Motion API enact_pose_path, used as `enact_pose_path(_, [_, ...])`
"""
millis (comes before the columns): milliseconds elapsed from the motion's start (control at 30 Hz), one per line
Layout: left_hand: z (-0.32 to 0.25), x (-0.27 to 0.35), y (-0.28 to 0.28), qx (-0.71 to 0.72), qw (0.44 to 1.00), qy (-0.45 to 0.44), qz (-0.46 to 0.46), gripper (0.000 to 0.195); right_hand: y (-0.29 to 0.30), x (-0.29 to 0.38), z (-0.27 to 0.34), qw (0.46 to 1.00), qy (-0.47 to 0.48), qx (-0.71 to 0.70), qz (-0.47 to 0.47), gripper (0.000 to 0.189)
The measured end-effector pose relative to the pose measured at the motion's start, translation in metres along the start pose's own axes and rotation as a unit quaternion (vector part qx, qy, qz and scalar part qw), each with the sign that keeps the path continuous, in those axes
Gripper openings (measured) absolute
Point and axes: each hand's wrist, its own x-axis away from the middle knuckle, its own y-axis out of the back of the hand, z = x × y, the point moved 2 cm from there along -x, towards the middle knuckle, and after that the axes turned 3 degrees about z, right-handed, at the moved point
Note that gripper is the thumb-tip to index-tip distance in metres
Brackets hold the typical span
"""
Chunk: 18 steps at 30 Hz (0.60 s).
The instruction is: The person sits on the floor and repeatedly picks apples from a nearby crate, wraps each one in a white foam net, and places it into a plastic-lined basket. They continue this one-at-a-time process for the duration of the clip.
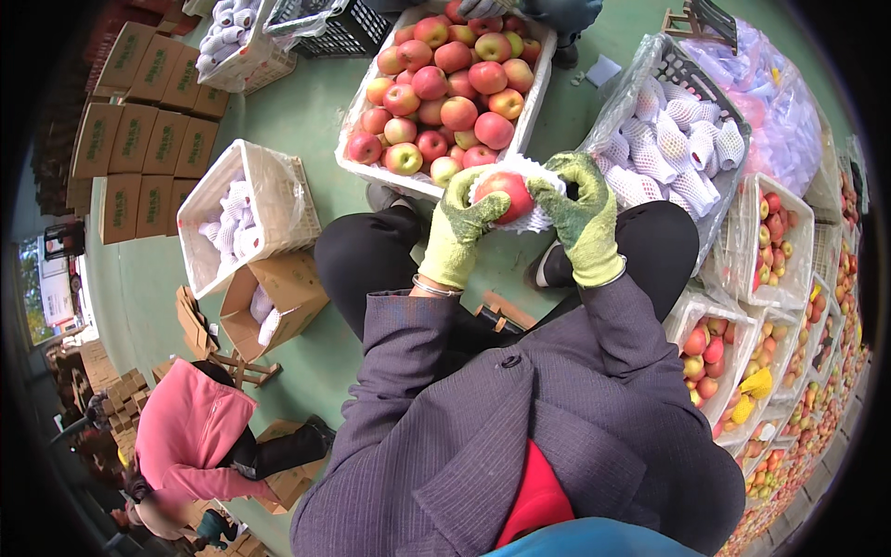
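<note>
A red apple, partly wrapped in a white foam net sleeve, is held between my two hands. My left hand, in a yellow-green glove, grips the apple's left side, thumb across its front. My right hand, gloved alike, pinches the foam net at the right side. Just beyond my hands stands a white lined crate full of bare red and yellow apples. To the right, net-wrapped apples lie in a plastic-lined dark crate.
At left are a lined crate and a cardboard box with wrapped fruit, and stacked cartons. A person in pink bends at lower left. More apple crates and a bag of foam nets stand at right.
</note>
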Motion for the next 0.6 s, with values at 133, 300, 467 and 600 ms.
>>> enact_pose_path(133, [0.022, -0.011, 0.01, -0.065, 0.989, -0.129, -0.045, 0.037, -0.015, 0.017, 0.036, 0.971, 0.064, -0.015, 0.232, 0.03])
enact_pose_path(300, [0.03, -0.016, 0.013, 0.074, 0.991, -0.114, -0.005, 0.042, -0.007, 0.009, -0.007, 0.923, -0.269, -0.233, 0.147, 0.032])
enact_pose_path(467, [0.011, 0.004, -0.022, -0.262, 0.936, -0.231, -0.038, 0.046, -0.018, 0.003, -0.048, 0.631, -0.428, -0.64, 0.096, 0.05])
enact_pose_path(600, [-0.004, 0.011, -0.048, -0.356, 0.888, -0.289, -0.016, 0.043, -0.018, -0.01, -0.065, 0.389, -0.414, -0.821, 0.054, 0.037])
